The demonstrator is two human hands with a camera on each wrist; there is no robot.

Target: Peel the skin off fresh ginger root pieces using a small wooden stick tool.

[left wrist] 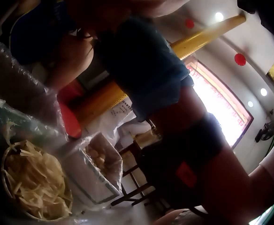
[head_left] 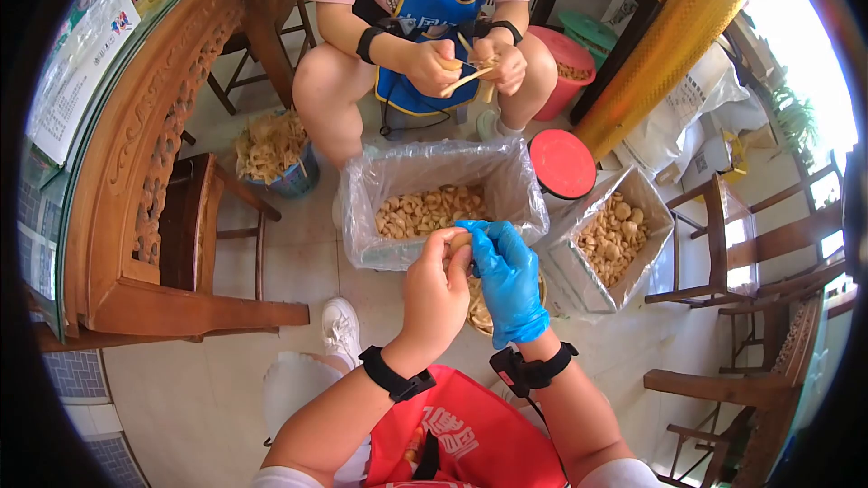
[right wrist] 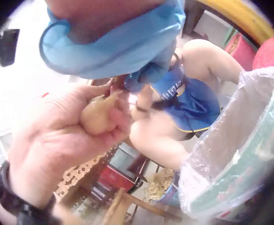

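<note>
My bare left hand (head_left: 438,294) curls its fingers round a pale, rounded piece (right wrist: 97,115), which shows in the right wrist view between palm and fingertips. My right hand (head_left: 508,282), in a blue glove, meets it at the fingertips, its fingers bent over the top of the piece; what they pinch is hidden. In the left wrist view the gloved hand (left wrist: 146,63) is dark. Both hands are above the near edge of a plastic-lined box (head_left: 362,217) with pale pieces (head_left: 429,211) at its bottom.
A second lined box (head_left: 579,282) of pale pieces stands to the right, beside a red lid (head_left: 562,164). Below my hands is a basket of peelings (left wrist: 36,183). Opposite sits a person in a blue apron (head_left: 425,14), holding pale strips. A wooden bench (head_left: 208,307) is at left.
</note>
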